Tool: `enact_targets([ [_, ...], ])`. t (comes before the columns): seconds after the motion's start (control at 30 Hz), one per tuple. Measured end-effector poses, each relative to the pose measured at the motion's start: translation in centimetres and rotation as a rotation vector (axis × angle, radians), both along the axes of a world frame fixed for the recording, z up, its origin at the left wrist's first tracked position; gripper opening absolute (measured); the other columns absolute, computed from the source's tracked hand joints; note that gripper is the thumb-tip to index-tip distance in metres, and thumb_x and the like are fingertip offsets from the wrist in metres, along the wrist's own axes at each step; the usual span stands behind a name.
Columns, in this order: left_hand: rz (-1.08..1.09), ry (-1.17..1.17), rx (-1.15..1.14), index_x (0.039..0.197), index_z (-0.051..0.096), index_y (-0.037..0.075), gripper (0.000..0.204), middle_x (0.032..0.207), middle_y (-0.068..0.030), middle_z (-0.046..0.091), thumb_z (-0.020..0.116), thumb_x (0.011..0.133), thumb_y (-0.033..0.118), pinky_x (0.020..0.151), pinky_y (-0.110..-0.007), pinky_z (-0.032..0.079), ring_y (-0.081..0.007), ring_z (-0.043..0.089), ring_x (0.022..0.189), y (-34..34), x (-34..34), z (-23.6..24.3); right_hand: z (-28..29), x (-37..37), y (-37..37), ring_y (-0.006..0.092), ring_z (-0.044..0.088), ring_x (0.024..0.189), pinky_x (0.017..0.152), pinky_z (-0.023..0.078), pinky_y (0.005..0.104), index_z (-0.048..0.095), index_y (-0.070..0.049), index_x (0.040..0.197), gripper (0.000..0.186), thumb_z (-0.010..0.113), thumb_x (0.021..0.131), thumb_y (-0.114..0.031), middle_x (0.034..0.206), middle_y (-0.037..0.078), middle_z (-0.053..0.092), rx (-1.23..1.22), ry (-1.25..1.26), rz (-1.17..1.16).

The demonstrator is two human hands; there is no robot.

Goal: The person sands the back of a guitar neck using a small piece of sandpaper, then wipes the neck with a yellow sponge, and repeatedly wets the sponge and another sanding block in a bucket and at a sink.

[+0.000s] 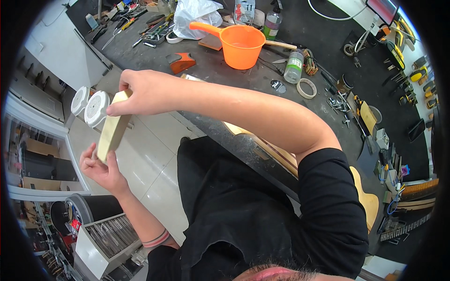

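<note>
A pale wooden block, long and flat, is held up on end over the tiled floor to the left of the workbench. My right hand reaches across my body and pinches its upper end. My left hand cups its lower end from below, fingers curled round the edge. Both hands grip the block at once, and the block tilts slightly to the right at the top.
The dark workbench holds an orange scoop bucket, an orange sanding block, a green-labelled bottle, a tape roll and several hand tools. Two white fans stand on the floor. A pale guitar body lies at right.
</note>
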State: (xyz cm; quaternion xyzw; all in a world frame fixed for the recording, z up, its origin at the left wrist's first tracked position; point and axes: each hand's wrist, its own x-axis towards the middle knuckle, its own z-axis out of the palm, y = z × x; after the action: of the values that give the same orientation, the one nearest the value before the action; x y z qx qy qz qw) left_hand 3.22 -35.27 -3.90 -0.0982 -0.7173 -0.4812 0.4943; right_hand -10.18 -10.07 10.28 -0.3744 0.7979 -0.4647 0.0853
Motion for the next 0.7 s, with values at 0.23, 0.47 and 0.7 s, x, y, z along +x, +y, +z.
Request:
enact_targets([
  [0.23, -0.599, -0.459, -0.006, 0.157, 0.036, 0.009, 0.094, 0.165, -0.0247, 0.041, 0.079, 0.094, 0.064, 0.122, -0.051, 0.038, -0.0374, 0.049, 0.149, 3.5, -2.6, 6.1, -0.6, 0.3, 2.7, 0.0345, 0.075, 0.099, 0.085, 0.058, 0.0409, 0.066, 0.004, 0.122, 0.074, 0.086, 0.082, -0.055, 0.106, 0.022, 0.074, -0.037, 0.122, 0.102],
  [0.47, -0.607, -0.571, -0.179, 0.159, 0.038, 0.004, 0.083, 0.155, -0.015, 0.051, 0.084, 0.097, 0.034, 0.114, -0.041, 0.047, -0.0255, 0.058, 0.136, 9.9, -2.5, 7.9, -1.2, 1.0, 8.5, 0.0321, 0.072, 0.104, 0.087, 0.057, 0.0412, 0.062, -0.001, 0.128, 0.072, 0.088, 0.083, -0.051, 0.112, 0.018, 0.071, -0.001, 0.119, 0.17],
  [0.7, -0.323, -0.541, -0.554, 0.14, 0.068, 0.007, 0.047, 0.143, -0.0157, 0.063, 0.078, 0.095, 0.017, 0.116, -0.044, 0.045, -0.0331, 0.059, 0.136, 14.7, -5.2, 7.8, -4.2, 0.4, 19.4, 0.0207, 0.072, 0.112, 0.095, 0.059, 0.0343, 0.061, -0.002, 0.14, 0.045, 0.073, 0.106, -0.029, 0.122, 0.012, 0.071, -0.231, 0.135, -0.116],
])
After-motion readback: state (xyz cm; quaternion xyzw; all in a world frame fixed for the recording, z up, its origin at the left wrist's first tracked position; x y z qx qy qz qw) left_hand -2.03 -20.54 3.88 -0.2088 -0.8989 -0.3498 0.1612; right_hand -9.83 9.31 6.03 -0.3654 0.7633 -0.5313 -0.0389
